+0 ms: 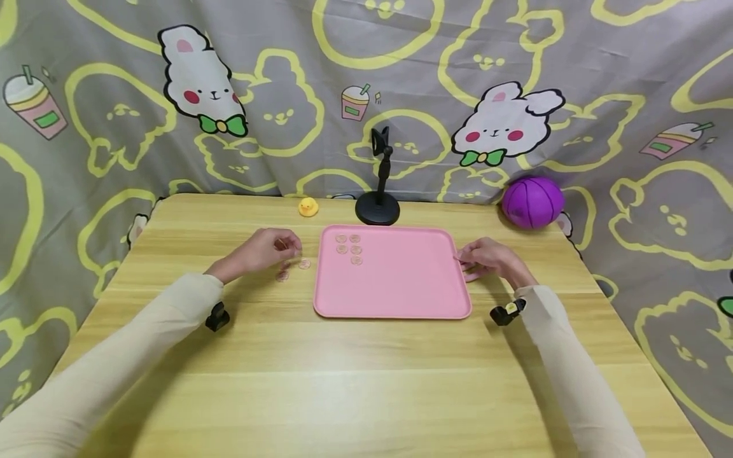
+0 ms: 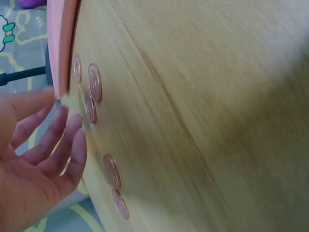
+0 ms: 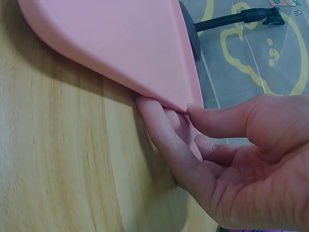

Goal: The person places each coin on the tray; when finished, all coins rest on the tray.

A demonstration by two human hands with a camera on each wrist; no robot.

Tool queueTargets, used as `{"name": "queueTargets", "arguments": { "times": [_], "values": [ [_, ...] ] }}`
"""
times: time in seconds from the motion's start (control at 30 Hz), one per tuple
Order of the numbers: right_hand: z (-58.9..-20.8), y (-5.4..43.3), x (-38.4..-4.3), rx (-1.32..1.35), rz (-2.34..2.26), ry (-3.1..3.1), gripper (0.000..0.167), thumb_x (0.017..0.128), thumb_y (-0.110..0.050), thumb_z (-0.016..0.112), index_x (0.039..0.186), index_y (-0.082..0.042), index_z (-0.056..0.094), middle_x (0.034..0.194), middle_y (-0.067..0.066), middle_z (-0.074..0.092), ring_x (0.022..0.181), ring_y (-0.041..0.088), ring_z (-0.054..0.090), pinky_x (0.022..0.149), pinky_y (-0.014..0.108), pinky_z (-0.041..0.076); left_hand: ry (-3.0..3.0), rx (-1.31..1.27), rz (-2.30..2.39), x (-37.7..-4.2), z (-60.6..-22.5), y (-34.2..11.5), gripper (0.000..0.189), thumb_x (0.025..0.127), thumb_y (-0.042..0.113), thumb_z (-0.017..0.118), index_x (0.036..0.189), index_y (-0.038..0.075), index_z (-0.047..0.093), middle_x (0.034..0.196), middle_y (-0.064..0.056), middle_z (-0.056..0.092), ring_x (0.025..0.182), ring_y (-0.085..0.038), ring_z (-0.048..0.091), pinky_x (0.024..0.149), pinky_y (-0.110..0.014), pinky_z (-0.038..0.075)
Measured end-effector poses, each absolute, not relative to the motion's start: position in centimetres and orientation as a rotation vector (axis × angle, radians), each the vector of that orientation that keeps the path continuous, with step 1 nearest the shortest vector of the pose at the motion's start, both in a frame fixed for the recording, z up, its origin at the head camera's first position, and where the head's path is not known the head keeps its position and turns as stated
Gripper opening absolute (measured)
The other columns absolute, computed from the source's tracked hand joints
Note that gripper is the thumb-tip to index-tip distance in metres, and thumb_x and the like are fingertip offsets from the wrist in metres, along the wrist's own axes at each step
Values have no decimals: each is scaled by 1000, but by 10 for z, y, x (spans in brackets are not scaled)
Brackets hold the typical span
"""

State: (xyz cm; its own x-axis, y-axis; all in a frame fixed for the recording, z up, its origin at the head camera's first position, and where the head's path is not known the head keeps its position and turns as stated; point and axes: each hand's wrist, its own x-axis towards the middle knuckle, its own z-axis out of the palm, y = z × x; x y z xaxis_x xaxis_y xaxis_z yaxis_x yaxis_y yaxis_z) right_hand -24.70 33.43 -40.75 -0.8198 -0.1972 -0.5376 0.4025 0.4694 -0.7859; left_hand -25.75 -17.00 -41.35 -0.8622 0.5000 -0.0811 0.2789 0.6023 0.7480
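Grey cloth (image 1: 607,76), printed with yellow outlines and white rabbits, hangs beyond and beside a light wood-grain desk (image 1: 366,394); along its far side sit a small yellow duck (image 1: 308,207), a black stand (image 1: 377,208) with a round base and a purple ball (image 1: 533,202) near the far right corner. Pink and shallow, the tray (image 1: 412,277) lies right of the desk's centre line, just on the near side of the stand; five coins (image 1: 342,249) rest in its far left part, two in the left column and three in the right. Five more coins (image 2: 111,171), copper-coloured in the left wrist view, lie on the desk left of the tray; they form a near-side pair and a group of three closer to the tray. Over these the left hand (image 1: 268,249) hovers, its fingers loosely bent and parted; at the opposite side the right hand (image 1: 491,256) pinches the tray's right edge, thumb on the rim and fingers beneath; pale sleeves (image 1: 572,362) cover both forearms.
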Motion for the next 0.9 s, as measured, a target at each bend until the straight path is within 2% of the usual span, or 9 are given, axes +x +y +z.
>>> {"name": "queueTargets", "arguments": {
  "times": [0.1,0.17,0.37,0.5,0.7,0.9],
  "values": [
    [-408,333,-246,175,-1346,2134,35,108,-8,55,132,18,51,91,5,68,82,13,68,83,34,63,2457,608,1090,-256,-418,-168,22,100,13,73,117,1,67,90,-14,69,65,-25,68,67,-34,57],
    [-409,333,-245,172,-1342,2130,34,108,-7,55,131,19,52,91,5,67,83,13,67,83,34,63,2445,641,1036,-255,-422,-167,26,98,14,76,118,1,66,88,-12,68,65,-21,66,67,-32,55],
    [-411,332,-244,154,-1355,2138,29,108,-7,55,125,16,56,90,4,67,82,12,68,82,34,63,2546,693,960,-254,-426,-163,19,95,9,78,108,2,67,84,-7,63,68,-16,58,72,-31,49],
    [-409,332,-244,159,-1358,2140,29,107,-7,55,124,16,56,89,5,68,82,13,68,82,34,63,2556,671,956,-254,-426,-161,17,95,8,77,107,2,66,78,-7,62,61,-15,57,71,-32,48],
    [-407,333,-246,154,-1359,2146,32,107,-6,55,128,18,54,89,4,68,82,13,68,82,34,63,2541,673,973,-253,-424,-158,19,97,6,74,113,2,64,75,-8,61,56,-17,56,63,-31,48],
    [-407,333,-249,153,-1367,2140,29,107,-7,56,125,16,56,89,3,68,82,12,67,82,34,63,2524,708,974,-254,-421,-156,17,97,3,73,112,2,64,76,-9,59,54,-17,55,57,-30,47]
  ]
}}
